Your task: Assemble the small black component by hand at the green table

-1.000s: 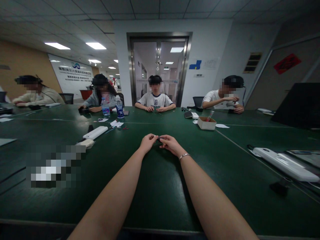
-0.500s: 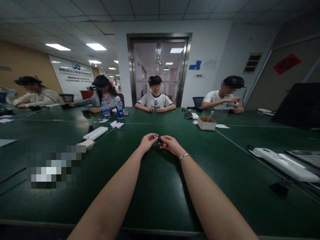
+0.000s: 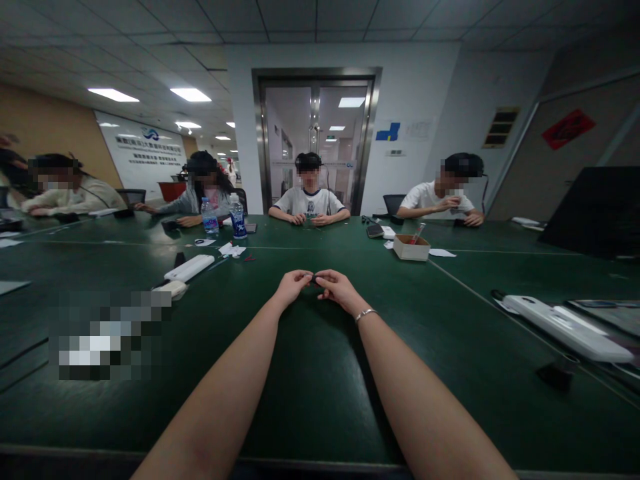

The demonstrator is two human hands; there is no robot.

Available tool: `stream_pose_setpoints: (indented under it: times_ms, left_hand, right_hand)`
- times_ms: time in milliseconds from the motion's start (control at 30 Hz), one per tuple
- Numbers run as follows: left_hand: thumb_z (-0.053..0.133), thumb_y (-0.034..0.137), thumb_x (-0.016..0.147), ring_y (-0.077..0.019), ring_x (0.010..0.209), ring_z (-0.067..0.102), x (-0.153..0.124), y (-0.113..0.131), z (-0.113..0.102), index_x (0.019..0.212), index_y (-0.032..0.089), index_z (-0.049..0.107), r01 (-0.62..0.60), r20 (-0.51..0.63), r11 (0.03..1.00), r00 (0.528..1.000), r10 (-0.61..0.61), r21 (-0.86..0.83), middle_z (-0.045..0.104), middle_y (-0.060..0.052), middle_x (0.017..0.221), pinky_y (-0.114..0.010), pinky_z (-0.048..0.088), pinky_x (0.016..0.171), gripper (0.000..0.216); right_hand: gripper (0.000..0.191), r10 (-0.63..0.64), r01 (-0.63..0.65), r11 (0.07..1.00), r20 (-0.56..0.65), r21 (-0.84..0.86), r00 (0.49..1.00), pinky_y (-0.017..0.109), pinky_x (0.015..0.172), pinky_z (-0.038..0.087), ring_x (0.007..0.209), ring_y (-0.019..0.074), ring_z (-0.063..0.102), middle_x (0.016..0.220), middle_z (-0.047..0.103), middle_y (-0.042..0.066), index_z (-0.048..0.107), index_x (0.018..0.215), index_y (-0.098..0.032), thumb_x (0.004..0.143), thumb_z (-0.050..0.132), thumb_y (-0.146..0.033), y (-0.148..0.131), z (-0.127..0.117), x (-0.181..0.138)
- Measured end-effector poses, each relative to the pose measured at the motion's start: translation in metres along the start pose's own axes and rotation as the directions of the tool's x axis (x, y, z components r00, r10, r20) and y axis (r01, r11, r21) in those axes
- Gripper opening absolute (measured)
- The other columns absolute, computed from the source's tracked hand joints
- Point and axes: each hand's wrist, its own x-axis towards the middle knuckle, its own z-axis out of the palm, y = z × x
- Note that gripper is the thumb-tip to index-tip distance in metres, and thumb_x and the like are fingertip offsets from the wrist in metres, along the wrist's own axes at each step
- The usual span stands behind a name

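My left hand [image 3: 293,287] and my right hand [image 3: 336,288] meet fingertip to fingertip over the middle of the dark green table [image 3: 320,373]. Both are closed in a pinch on a small dark object [image 3: 314,278] between them, too small to name. A thin bracelet [image 3: 366,312] circles my right wrist. Both forearms stretch out from the near table edge.
A white oblong device [image 3: 189,267] and a pale pouch [image 3: 173,289] lie to the left. Further back stand two water bottles [image 3: 238,217]. A small cardboard box [image 3: 411,247] sits ahead right, a long white device [image 3: 565,327] at right. Several people sit along the far side.
Both hands stay pinched together on the small object with only slight finger movement. The view has shifted a little to the left.
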Motion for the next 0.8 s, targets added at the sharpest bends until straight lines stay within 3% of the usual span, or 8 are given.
stream_pose_setpoints:
  times_ms: [433, 800]
  left_hand:
    - [0.068, 0.034, 0.07, -0.0107, 0.061, 0.053, 0.0028, -0.0019, 0.0, 0.09, 0.009, 0.068, 0.064, 0.016, 0.996, 0.998, -0.063, -0.07, 0.062, -0.003, 0.066, -0.024, 0.041, 0.061, 0.032]
    - [0.064, 0.05, 0.07, -0.0091, 0.055, 0.048, 0.003, -0.0016, -0.0015, 0.073, 0.01, 0.065, 0.098, -0.002, 0.994, 0.995, -0.098, -0.048, 0.055, -0.001, 0.059, -0.023, 0.037, 0.055, 0.04]
  right_hand:
    - [0.034, -0.098, 0.095, 0.986, -0.016, -0.139, 0.995, 0.025, 0.045, 0.054, 0.038, 0.0017, 0.042, 0.058, 0.043, -0.011, 0.061, 0.09, -0.017, 0.064, 0.074, -0.033, -0.0024, 0.0016, 0.0006]
    - [0.031, -0.188, 0.147, 0.926, -0.085, -0.347, 0.979, 0.018, 0.039, 0.05, 0.055, 0.0057, 0.05, 0.083, 0.055, -0.001, 0.064, 0.093, -0.018, 0.065, 0.072, -0.027, -0.0039, 0.0094, 0.0005]
